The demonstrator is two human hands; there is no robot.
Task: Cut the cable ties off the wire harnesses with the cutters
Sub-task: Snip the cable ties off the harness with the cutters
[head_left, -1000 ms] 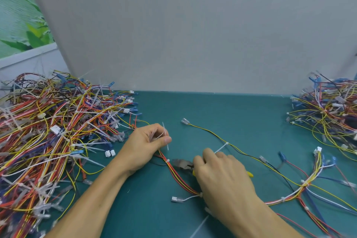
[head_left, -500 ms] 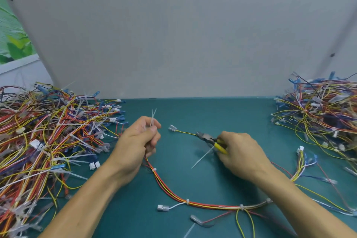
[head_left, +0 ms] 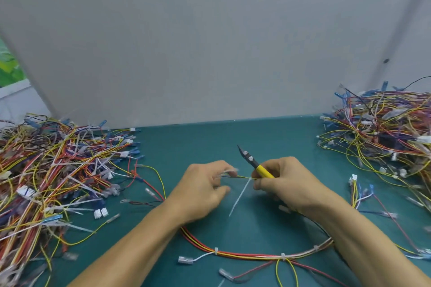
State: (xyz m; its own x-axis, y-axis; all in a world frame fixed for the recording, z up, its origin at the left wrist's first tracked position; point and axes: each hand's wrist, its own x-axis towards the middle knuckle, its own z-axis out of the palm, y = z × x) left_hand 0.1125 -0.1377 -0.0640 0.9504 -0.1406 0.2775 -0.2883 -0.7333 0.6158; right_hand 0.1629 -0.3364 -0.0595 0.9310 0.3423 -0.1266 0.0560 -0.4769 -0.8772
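My right hand (head_left: 288,184) grips the yellow-handled cutters (head_left: 253,162), whose dark tips point up and away from me. Its fingers also pinch a thin yellow-and-black wire (head_left: 235,176) of the wire harness (head_left: 256,256). My left hand (head_left: 201,190) pinches the other end of that wire, slightly blurred. A white cable tie (head_left: 241,194) sits on the wire between my hands, its long tail hanging down. The harness trunk of red, yellow and white wires loops across the green mat near me, with more white ties along it.
A large tangle of harnesses and loose white ties (head_left: 51,177) fills the left of the green mat (head_left: 198,142). A second pile of harnesses (head_left: 382,133) lies at the right. A grey panel (head_left: 210,42) stands along the back edge.
My hands have come together over the mat. The left hand moved right and now pinches the thin wire. The cutters swung upright, and the tie now hangs between my hands.
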